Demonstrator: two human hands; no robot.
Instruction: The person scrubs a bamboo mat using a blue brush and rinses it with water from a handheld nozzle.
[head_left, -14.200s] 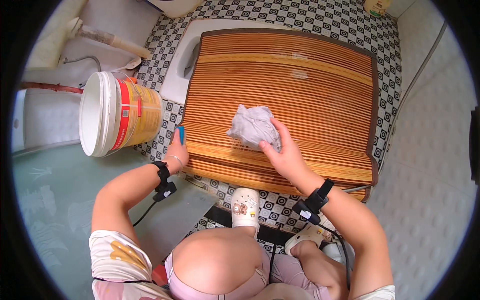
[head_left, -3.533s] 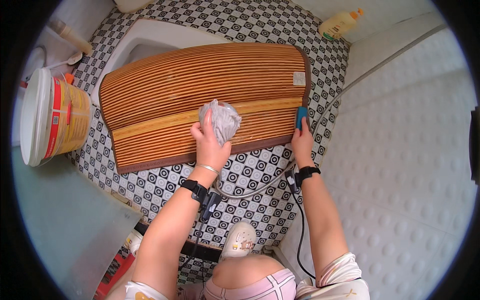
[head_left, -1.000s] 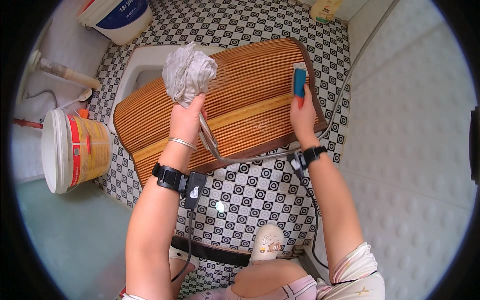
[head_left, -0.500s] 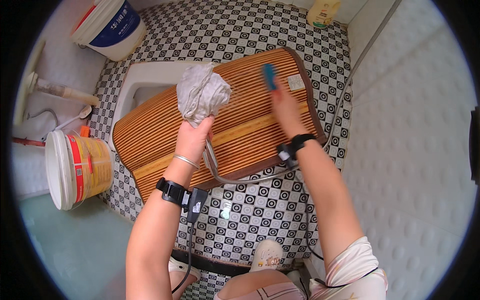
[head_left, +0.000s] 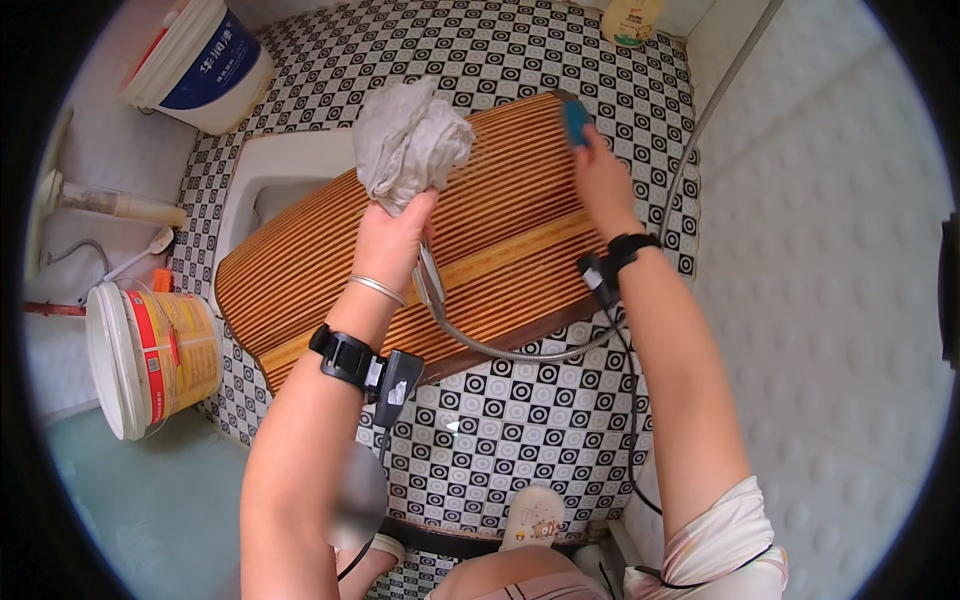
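Observation:
A slatted bamboo mat [head_left: 520, 200] with a dark brown border lies across the tiled floor and partly over a white squat toilet [head_left: 240, 195]. Over the mat's middle, my left hand [head_left: 395, 235] is closed on a bunched white cloth [head_left: 410, 140]. The silver handle [head_left: 428, 280] of a hand shower, with its metal hose [head_left: 510, 354], runs down from the same hand; the cloth hides the shower's head. Fine water streaks show beside the cloth. My right hand [head_left: 605, 185] grips a teal brush [head_left: 575, 122] at the mat's far right corner; its bristles are hidden.
Two plastic buckets, a white-and-blue one [head_left: 215, 75] and a yellow one [head_left: 175, 345], are at the left. A yellow bottle [head_left: 630, 20] stands at the back. The white wall [head_left: 820, 300] borders the right side. A blurred grey round thing [head_left: 362, 495] is near my left forearm.
My right hand has moved the brush right and slightly away from me, to the mat's corner. The cloth has shifted a little farther off. A blurred grey round thing has appeared by my left forearm.

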